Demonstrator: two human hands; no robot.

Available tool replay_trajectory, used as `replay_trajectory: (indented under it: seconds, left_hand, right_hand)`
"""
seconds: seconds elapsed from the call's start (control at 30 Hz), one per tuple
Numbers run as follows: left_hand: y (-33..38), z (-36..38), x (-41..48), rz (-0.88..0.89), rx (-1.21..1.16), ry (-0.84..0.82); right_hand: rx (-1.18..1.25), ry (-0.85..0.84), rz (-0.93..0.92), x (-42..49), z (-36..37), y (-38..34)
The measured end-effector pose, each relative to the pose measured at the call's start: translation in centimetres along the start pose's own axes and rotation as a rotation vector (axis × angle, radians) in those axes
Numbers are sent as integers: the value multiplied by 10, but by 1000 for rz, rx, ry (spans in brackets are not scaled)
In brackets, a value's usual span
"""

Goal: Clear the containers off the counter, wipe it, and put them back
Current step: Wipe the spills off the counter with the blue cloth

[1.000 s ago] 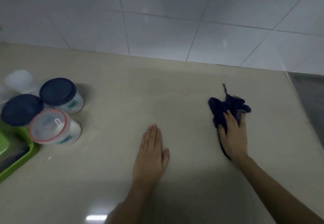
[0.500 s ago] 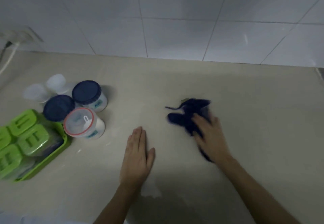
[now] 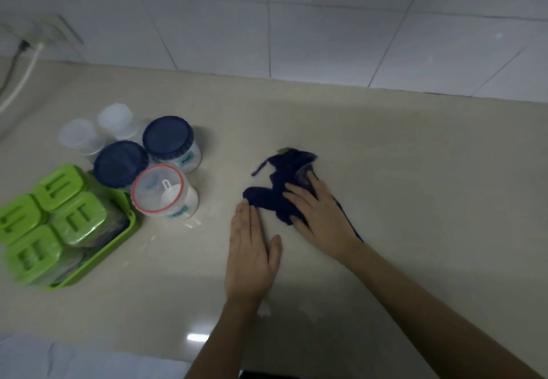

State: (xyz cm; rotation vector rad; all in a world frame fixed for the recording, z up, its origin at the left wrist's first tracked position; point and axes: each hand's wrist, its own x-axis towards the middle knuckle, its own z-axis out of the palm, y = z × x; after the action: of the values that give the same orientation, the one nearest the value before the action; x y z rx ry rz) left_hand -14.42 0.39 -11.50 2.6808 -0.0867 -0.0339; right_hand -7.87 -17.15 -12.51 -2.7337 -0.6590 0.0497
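Note:
A dark blue cloth (image 3: 277,184) lies crumpled on the beige counter (image 3: 415,171). My right hand (image 3: 321,215) presses flat on it with straight fingers. My left hand (image 3: 252,252) rests flat on the counter just left of the cloth, fingertips touching its edge. At the left stand two blue-lidded jars (image 3: 169,141) (image 3: 120,163), a jar with a clear red-rimmed lid (image 3: 161,190) and two small clear cups (image 3: 78,135) (image 3: 115,117). A green tray (image 3: 98,257) holds several green-lidded boxes (image 3: 57,182).
White wall tiles (image 3: 326,37) run along the back of the counter. A wall socket with a white cable (image 3: 23,76) sits at the far left. The counter's front edge is at the bottom, with pale fabric (image 3: 44,358) below it.
My right hand has slid the cloth leftward across the counter, up to my left hand. The view has swung left, so the tray and socket show.

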Motion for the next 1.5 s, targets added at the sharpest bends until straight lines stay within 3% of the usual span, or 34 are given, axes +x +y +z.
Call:
replay_trajectory:
  seconds: [0.13,0.27,0.4,0.47,0.57,0.67,0.77,0.9,1.03,1.2,1.3,1.4,1.5]
  left_hand:
    - [-4,2,1,20,55,-35]
    - [-8,9,4,32,104,-47]
    - [-6,10,5,14,110,-48]
    - [-5,8,4,20,120,-52]
    - [-7,4,4,14,96,-57]
    - [0,3,-1,23,89,-55]
    - [0,5,-1,30,103,-62]
    - [-5,13,1,69,98,-3]
    - [-3,13,4,44,103,-16]
    - [4,7,2,39,96,-43]
    - [2,5,0,27,104,-58]
    - [-2,5,1,29,97,-59]
    - [-3,8,3,51,108,-40]
  right_hand:
    - [36,-47,16,-69,-33,65]
    - [83,60,394,-155,-66,104]
    - [-26,215,664,-135,-49,69]
    - [-46,215,568,-96,-29,34]
    - [-36,129,279,-44,2,-22]
    - [7,94,176,-50,2,-29]
    - [21,104,211,-108,-21,14]
    - [64,185,507,-194,-51,69]
    - [54,261,717,-190,-54,64]
    - [-101,176,430,-83,-19,-1]
    - [-60,119,297,-42,-1,-32]
    - [5,99,190,-72,-9,3]
    - [46,107,294,-134,-37,60]
